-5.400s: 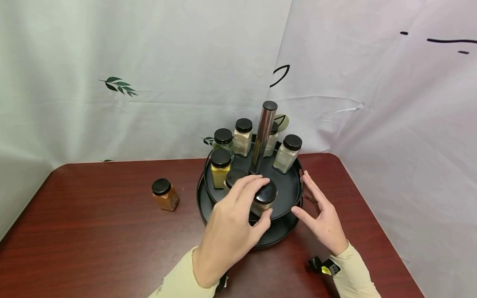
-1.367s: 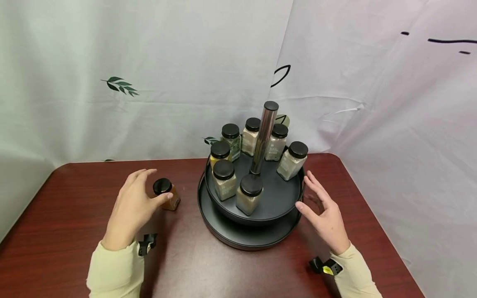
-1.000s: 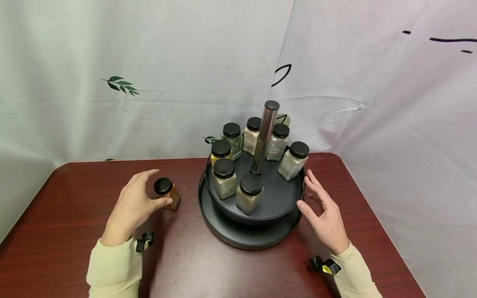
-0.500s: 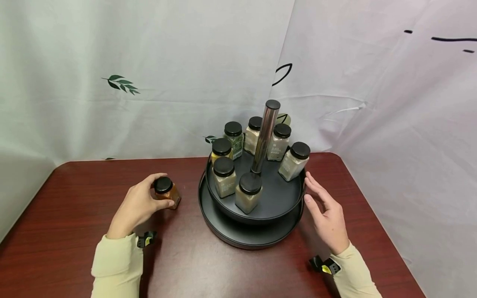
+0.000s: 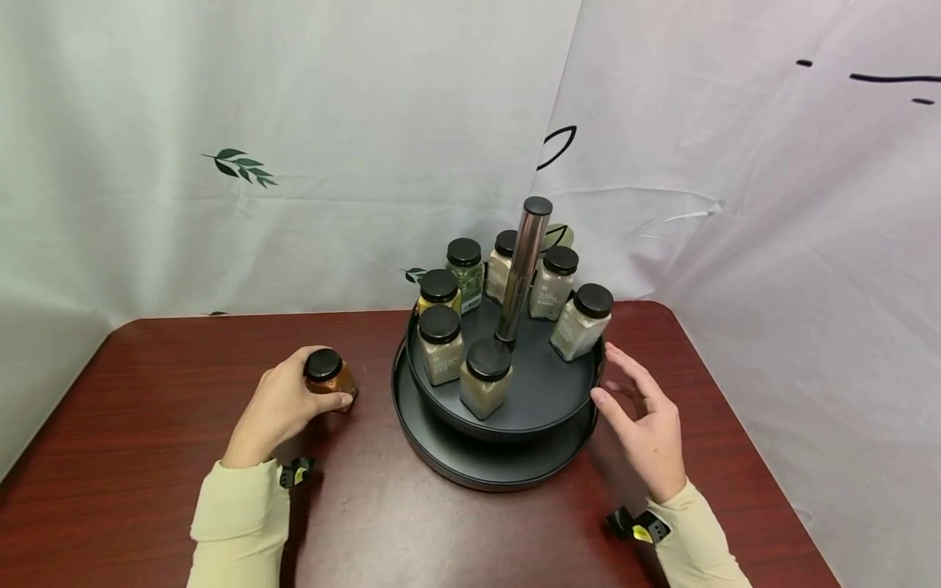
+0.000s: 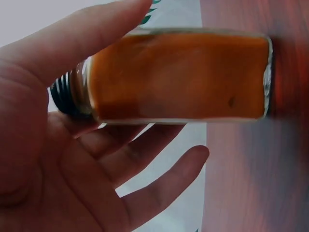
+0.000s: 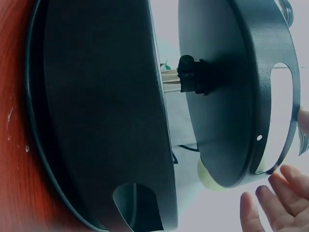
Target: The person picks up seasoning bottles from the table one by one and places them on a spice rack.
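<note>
In the head view my left hand (image 5: 283, 404) holds a spice jar (image 5: 331, 380) with orange-brown contents and a black lid, standing on the table at left. The left wrist view shows my thumb across the jar (image 6: 178, 77), with fingers behind it. To the right stands a black two-tier turntable; its upper tray (image 5: 547, 392) carries several black-lidded spice jars around a metal post (image 5: 524, 269). My right hand (image 5: 647, 433) is at the upper tray's right rim, fingers fairly straight. In the right wrist view its fingertips touch or nearly touch the rim (image 7: 263, 96) beside a slot.
The lower tray (image 5: 500, 474) sits on the reddish-brown table (image 5: 176, 392) and juts out under the upper one. White patterned cloth (image 5: 353, 147) hangs behind the table and along its right side. Glass jars stand close together along the upper tray's left edge.
My left hand has let go of a jar on the upper tray, moved left and gripped the orange-brown spice jar. The upper tray has turned, front jars shifting left. My right hand stays by the rim.
</note>
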Demonstrator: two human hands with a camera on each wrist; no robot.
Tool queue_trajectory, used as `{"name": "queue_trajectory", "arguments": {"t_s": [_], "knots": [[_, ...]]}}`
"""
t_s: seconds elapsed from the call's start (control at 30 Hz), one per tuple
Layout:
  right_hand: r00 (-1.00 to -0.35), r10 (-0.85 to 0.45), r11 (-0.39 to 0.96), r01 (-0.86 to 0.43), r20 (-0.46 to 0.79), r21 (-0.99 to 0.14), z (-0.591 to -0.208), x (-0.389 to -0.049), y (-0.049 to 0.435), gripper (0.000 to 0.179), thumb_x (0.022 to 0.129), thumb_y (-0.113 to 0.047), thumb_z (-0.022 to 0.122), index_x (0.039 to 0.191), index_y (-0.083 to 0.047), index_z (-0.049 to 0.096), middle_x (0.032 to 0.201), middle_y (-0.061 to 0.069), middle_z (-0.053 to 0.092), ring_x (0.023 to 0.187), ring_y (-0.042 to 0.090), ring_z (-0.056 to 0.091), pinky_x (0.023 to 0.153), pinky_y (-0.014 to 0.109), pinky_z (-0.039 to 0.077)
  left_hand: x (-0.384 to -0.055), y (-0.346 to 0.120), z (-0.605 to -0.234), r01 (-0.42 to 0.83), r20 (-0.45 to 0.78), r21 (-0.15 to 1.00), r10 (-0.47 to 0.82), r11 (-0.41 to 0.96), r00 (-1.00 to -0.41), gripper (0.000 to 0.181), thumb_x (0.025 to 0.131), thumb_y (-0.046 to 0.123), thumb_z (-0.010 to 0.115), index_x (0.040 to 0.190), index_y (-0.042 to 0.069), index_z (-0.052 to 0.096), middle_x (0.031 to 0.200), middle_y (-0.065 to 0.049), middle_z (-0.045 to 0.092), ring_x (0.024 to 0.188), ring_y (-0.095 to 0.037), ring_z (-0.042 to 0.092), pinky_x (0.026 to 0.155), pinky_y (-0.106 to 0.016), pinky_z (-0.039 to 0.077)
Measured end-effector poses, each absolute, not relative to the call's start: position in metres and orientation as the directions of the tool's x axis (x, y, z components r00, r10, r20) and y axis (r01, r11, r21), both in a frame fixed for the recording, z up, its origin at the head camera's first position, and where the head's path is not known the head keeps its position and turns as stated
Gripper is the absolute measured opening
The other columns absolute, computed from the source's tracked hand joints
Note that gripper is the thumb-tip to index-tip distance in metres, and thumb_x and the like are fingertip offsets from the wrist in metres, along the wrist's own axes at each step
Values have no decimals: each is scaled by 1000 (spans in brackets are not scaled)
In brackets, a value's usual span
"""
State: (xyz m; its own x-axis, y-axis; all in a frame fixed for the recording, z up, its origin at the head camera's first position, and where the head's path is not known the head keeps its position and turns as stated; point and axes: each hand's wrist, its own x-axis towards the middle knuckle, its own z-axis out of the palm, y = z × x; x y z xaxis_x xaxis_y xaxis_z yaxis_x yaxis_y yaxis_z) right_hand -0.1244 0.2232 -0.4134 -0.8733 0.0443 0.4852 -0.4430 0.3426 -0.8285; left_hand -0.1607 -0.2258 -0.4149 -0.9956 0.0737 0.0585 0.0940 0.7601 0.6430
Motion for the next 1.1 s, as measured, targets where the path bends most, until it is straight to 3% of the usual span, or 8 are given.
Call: {"name": "queue_trajectory", "arguments": {"t_s": [0.3,0.53,0.73,1.1], "knots": [[-904,-23,302,-413,427,-859,-413,-124,226,69,90,10,68,152,-10,45,158,12,39,129,15,55,99,23,48,-160,-224,-417,82,52,634,64,769,-997,72,77,25,88,132,-4,52,115,-23,65,104,-40,64,87,-55,51],[-900,-40,269,-428,434,-863,-416,-125,225,72,89,12,67,153,-10,42,159,13,37,129,16,56,99,22,47,-160,-223,-416,89,58,623,67,777,-996,71,77,20,87,132,-6,50,114,-24,65,102,-40,64,86,-56,51],[-906,-63,208,-422,418,-882,-416,-124,224,77,90,14,64,156,-11,36,162,9,33,141,13,42,102,21,44,-160,-224,-416,111,95,617,66,779,-993,65,77,14,84,130,-7,53,111,-25,66,97,-39,66,83,-54,52],[-913,-96,166,-408,397,-898,-420,-128,225,85,89,15,64,160,-11,25,164,10,26,148,14,30,105,21,42,-158,-227,-411,80,81,638,37,766,-996,63,77,16,87,129,-5,57,109,-23,69,93,-35,68,80,-52,54]]}}
